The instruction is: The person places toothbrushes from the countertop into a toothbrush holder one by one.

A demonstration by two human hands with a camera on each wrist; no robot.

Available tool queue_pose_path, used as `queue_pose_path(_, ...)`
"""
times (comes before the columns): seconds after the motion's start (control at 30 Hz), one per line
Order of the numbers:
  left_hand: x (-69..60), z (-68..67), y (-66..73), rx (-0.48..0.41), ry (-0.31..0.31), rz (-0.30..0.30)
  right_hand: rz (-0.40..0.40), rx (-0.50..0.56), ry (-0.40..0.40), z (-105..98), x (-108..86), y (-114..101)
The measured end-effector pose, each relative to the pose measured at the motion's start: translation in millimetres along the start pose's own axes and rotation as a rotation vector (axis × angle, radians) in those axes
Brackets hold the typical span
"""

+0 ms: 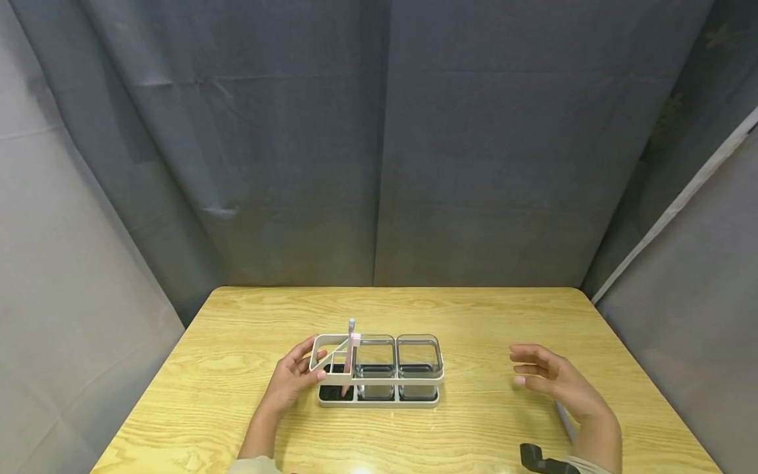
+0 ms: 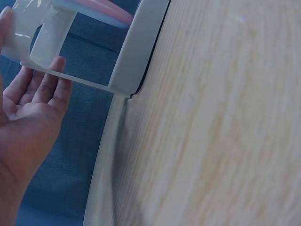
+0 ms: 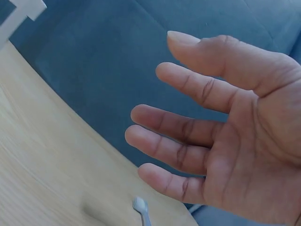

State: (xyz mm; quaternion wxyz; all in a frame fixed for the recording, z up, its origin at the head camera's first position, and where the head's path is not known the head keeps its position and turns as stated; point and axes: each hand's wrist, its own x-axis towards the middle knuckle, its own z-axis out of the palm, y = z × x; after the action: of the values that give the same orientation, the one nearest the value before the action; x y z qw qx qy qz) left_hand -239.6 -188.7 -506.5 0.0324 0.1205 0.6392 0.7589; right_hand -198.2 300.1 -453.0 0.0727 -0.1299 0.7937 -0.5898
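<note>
A white toothbrush holder point(image 1: 398, 382) with a dark base stands on the table, two clear cups point(image 1: 419, 359) in its middle and right sections. In its divided left section, a pink toothbrush point(image 1: 348, 368) leans upright; a bluish tip rises beside its top, and I cannot tell whether that is a second brush. My left hand point(image 1: 290, 382) grips the holder's left end, thumb in front and fingers behind the upper frame. Off to the right, my right hand point(image 1: 559, 382) hovers with fingers apart, holding nothing. Below it a toothbrush point(image 3: 140, 205) lies on the table, partly hidden by the forearm in the head view.
The wood-grain table point(image 1: 474, 316) has rounded far corners. Grey curtains point(image 1: 379, 145) hang behind it and on both sides. A black strap piece point(image 1: 541, 459) sits at the right wrist.
</note>
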Motion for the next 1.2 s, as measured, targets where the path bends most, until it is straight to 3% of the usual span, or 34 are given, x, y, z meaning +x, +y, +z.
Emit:
queue_pose_path(0.6,-0.6,-1.9,-2.5,0.012,0.013,0.036,0.096,-0.029,0.138,-35.0,-23.7,32.1)
queue_pose_path(0.93,0.4,-3.2,-3.7,0.000,-0.013,0.032,0.205,-0.059,0.148,-43.3,-23.0,43.2)
queue_pose_path(1.2,0.9,-3.3,-4.0,-0.016,-0.010,0.036,0.303,0.006,0.125,-43.5,-22.7,55.4)
